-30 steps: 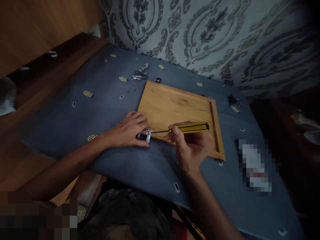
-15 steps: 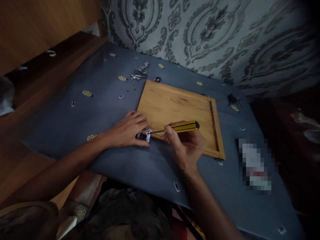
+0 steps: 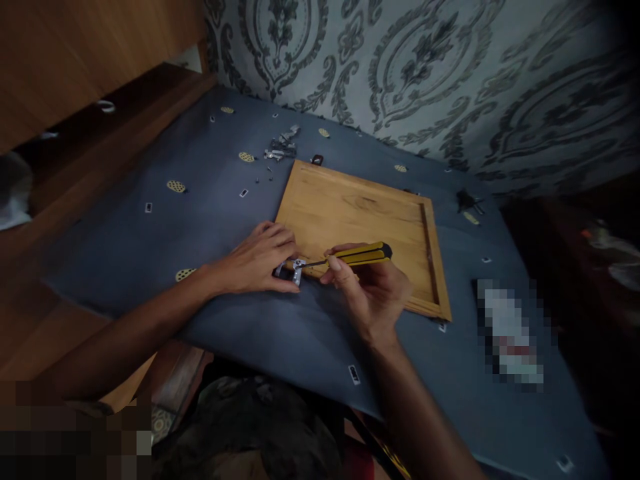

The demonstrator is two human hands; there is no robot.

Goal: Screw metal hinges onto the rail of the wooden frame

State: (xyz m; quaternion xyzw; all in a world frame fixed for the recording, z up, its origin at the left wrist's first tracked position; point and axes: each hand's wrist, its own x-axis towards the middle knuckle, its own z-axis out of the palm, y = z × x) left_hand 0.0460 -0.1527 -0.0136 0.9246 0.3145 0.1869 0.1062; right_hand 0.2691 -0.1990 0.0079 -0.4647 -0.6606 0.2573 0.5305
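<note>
A wooden framed door panel [image 3: 345, 220] lies flat on the blue-covered table. At its near left corner sits a metal hinge [image 3: 297, 272], gripped between the thumb and fingers of my left hand [image 3: 260, 259]. My right hand [image 3: 375, 293] is closed round a screwdriver [image 3: 361, 254] with a yellow and black handle. The screwdriver is held low and slanted, its shaft pointing left and its tip at the hinge. Whether the tip sits in a screw is too small to tell.
Several loose metal hinges [image 3: 283, 145] lie beyond the panel, with small screws [image 3: 270, 170] nearby. A small dark object [image 3: 317, 160] is at the panel's far edge. Another dark item [image 3: 469, 201] lies far right, and a blurred-out object [image 3: 510, 333] lies at right.
The screwdriver's handle has shifted slightly left and turned a little, together with my right hand's fingers. My left hand and the hinge stay in place.
</note>
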